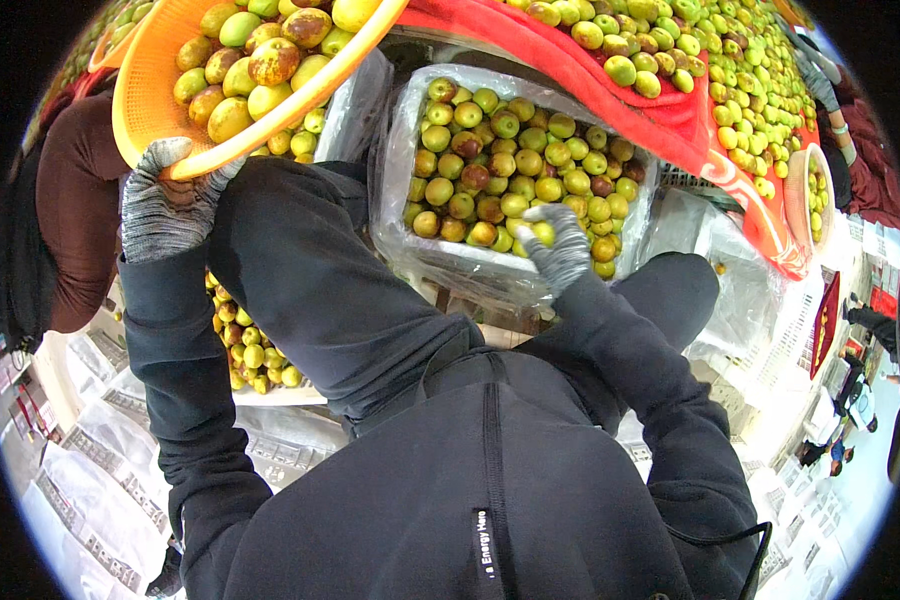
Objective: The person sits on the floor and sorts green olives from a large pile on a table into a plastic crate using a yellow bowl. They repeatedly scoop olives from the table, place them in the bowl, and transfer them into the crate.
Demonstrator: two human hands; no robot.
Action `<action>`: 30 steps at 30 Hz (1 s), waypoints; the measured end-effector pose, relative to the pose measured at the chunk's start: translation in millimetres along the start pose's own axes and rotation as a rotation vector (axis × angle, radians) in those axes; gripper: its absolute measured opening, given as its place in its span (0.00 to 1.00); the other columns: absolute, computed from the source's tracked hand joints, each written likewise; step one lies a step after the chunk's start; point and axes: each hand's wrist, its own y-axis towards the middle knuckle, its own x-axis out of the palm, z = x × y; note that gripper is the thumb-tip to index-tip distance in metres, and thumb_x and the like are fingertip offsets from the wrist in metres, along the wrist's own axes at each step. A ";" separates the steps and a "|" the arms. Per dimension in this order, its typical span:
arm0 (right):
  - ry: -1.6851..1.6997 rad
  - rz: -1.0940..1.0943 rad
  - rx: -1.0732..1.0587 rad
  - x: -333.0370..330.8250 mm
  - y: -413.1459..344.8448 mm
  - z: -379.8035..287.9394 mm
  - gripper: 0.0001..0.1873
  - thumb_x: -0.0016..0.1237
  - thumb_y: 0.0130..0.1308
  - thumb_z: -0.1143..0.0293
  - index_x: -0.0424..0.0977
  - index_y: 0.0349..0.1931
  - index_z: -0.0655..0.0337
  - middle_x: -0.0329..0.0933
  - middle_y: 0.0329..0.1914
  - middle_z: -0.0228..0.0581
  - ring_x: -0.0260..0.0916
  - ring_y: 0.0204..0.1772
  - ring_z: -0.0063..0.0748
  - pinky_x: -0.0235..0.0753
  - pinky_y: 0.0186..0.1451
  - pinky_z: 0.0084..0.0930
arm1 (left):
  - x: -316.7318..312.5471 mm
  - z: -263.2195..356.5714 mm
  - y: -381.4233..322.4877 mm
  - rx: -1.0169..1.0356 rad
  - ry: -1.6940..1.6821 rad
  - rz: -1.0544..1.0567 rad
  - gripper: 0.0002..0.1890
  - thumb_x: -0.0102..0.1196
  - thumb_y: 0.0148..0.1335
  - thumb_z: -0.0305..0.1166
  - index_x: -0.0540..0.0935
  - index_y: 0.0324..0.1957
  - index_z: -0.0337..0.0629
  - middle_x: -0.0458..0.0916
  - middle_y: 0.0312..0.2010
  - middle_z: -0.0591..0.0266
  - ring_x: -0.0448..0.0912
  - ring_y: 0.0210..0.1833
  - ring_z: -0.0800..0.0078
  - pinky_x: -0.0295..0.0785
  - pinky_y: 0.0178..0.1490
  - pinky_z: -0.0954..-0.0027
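Observation:
My left hand (169, 196), in a grey knitted glove, grips the rim of an orange plastic basket (141, 90) at the upper left. The basket holds many green and reddish-brown jujube-like fruits (274, 61). My right hand (561, 244), gloved alike, is over the near right part of a crate lined with clear plastic (461, 259), which is full of similar fruits (504, 124). A green fruit (541, 232) lies at its thumb and fingers; whether the hand grips it I cannot tell.
A red cloth (607, 97) beyond the crate bears a large heap of fruits (757, 75). Another crate of fruits (259, 356) stands by my left leg. People sit on both sides, one with a gloved hand (817, 82) at the right. A small basket (799, 187) stands near the cloth's edge.

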 end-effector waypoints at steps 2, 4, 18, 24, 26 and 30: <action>-0.240 0.006 0.094 -18.0 -10.2 4.1 0.18 0.57 0.50 0.77 0.72 0.44 0.60 0.71 0.45 0.47 0.71 0.49 0.43 0.70 0.56 0.33 | -2.3 1.8 2.2 -0.015 -0.001 -0.007 0.19 0.55 0.51 0.22 0.71 0.47 0.36 0.76 0.46 0.49 0.78 0.47 0.50 0.80 0.51 0.47; -0.332 -0.074 0.124 -27.4 -22.7 11.3 0.20 0.57 0.50 0.77 0.71 0.46 0.60 0.71 0.45 0.47 0.70 0.50 0.42 0.69 0.57 0.32 | -3.4 2.4 4.5 0.006 0.029 0.005 0.26 0.55 0.52 0.22 0.67 0.56 0.34 0.74 0.53 0.45 0.76 0.53 0.48 0.80 0.52 0.51; -0.934 -0.299 -0.431 51.3 17.1 -10.9 0.25 0.46 0.60 0.70 0.68 0.60 0.51 0.65 0.64 0.43 0.62 0.65 0.46 0.64 0.67 0.38 | -0.8 2.1 6.0 0.008 0.040 -0.031 0.27 0.53 0.53 0.22 0.66 0.58 0.31 0.73 0.55 0.40 0.76 0.54 0.45 0.80 0.53 0.51; -0.812 -0.294 -0.412 61.7 21.9 0.0 0.32 0.55 0.56 0.66 0.64 0.64 0.44 0.63 0.65 0.48 0.61 0.65 0.48 0.65 0.65 0.38 | 2.2 -3.2 0.3 0.039 0.011 0.009 0.26 0.54 0.52 0.22 0.67 0.56 0.31 0.74 0.53 0.43 0.76 0.52 0.45 0.80 0.53 0.52; -0.904 -0.337 -0.408 64.5 19.9 -1.4 0.31 0.49 0.60 0.68 0.61 0.66 0.42 0.59 0.67 0.49 0.59 0.67 0.49 0.66 0.65 0.41 | 3.2 -3.7 -0.1 0.053 0.017 0.001 0.26 0.54 0.52 0.22 0.67 0.56 0.32 0.74 0.53 0.43 0.77 0.52 0.45 0.80 0.52 0.52; -1.023 -0.447 -0.284 73.4 17.8 -14.8 0.30 0.41 0.65 0.72 0.58 0.68 0.41 0.56 0.70 0.48 0.58 0.68 0.50 0.65 0.66 0.43 | 1.7 -2.4 3.0 0.043 0.022 0.003 0.27 0.54 0.52 0.22 0.67 0.57 0.32 0.75 0.52 0.44 0.77 0.51 0.45 0.81 0.52 0.52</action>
